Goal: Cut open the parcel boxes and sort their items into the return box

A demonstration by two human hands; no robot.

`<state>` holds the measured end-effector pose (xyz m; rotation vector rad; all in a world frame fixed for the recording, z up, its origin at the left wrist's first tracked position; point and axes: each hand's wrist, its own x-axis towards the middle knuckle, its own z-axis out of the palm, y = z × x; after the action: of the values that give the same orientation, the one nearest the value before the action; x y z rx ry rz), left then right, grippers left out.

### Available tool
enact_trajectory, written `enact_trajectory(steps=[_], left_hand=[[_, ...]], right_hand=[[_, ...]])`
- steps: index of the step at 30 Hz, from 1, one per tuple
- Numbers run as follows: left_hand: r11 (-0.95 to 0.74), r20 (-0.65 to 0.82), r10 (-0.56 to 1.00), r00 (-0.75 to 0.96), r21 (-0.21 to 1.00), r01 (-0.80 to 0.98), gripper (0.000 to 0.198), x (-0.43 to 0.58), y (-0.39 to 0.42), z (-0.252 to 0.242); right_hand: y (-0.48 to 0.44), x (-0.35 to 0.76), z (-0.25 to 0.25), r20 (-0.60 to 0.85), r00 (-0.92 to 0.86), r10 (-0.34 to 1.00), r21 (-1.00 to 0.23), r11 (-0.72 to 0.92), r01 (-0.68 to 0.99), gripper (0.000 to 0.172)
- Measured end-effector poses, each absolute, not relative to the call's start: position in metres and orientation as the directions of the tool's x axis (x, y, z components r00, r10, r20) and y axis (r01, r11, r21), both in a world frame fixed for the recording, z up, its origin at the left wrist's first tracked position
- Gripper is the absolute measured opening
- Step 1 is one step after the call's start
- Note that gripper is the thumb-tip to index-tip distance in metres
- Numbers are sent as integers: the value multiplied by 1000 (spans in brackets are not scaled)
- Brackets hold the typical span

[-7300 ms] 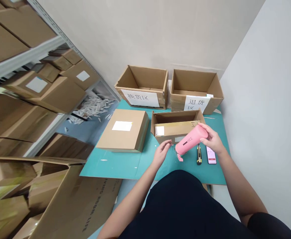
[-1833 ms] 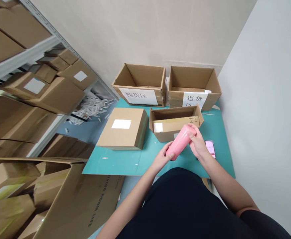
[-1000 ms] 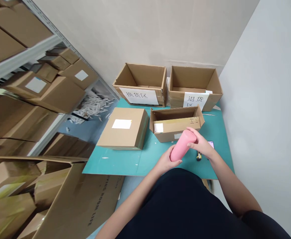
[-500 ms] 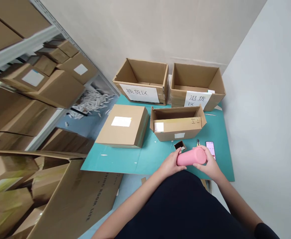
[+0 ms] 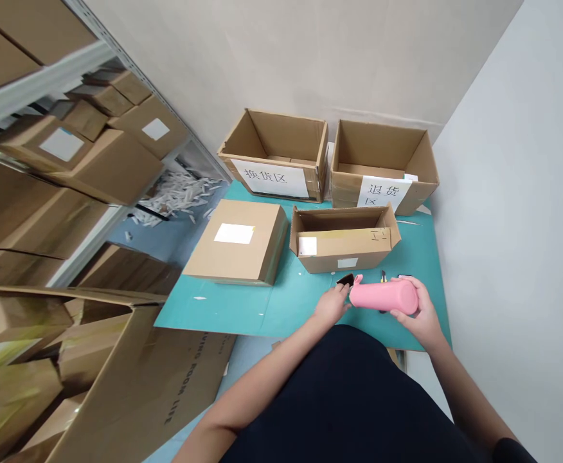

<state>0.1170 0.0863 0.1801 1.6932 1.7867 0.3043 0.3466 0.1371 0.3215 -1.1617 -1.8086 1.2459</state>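
A pink bottle (image 5: 380, 296) with a small loop at its left end is held on its side, its round base turned toward me. My right hand (image 5: 423, 315) wraps around the base end. Just left of the loop end, my left hand (image 5: 332, 305) is off the bottle, with thumb and fingers apart. Its fingertips overlap a small open carton (image 5: 345, 280) on the table; whether they touch it is not clear. Behind the bottle lies a utility knife (image 5: 383, 276), partly covered. A phone (image 5: 405, 277) is mostly hidden by my right hand and the bottle.
An open carton (image 5: 344, 251) and a closed carton (image 5: 233, 241) stand on the green table (image 5: 243, 315). Two large open boxes with paper signs, one left (image 5: 274, 154) and one right (image 5: 385, 164), are at the wall. A shelf of cartons (image 5: 112, 167) is on the left.
My left hand has come off the bottle and moved slightly left, toward the small carton. My right hand has carried the bottle to the right and slightly up, covering most of the phone.
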Motion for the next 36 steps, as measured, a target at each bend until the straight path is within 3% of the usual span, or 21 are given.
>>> enact_trajectory(steps=[3, 10, 15, 22, 29, 36], left_hand=[[105, -268, 961, 68, 583, 806, 39, 120, 86, 171], [8, -203, 966, 160, 642, 767, 49, 114, 81, 166], [74, -185, 980, 75, 687, 723, 56, 113, 86, 173], [46, -243, 964, 112, 564, 825, 69, 120, 87, 182], [0, -227, 961, 158, 571, 821, 43, 121, 80, 183], [16, -233, 962, 144, 573, 819, 56, 125, 81, 185]], right_hand=[[144, 339, 317, 32, -421, 907, -942, 168, 290, 64], [161, 326, 314, -18, -455, 890, -926, 157, 344, 68], [164, 327, 315, -71, -461, 885, -918, 123, 378, 66], [164, 326, 297, -66, -422, 904, -918, 110, 380, 69], [170, 325, 290, -49, -387, 921, -903, 125, 411, 69], [169, 326, 289, -44, -364, 930, -916, 108, 386, 70]])
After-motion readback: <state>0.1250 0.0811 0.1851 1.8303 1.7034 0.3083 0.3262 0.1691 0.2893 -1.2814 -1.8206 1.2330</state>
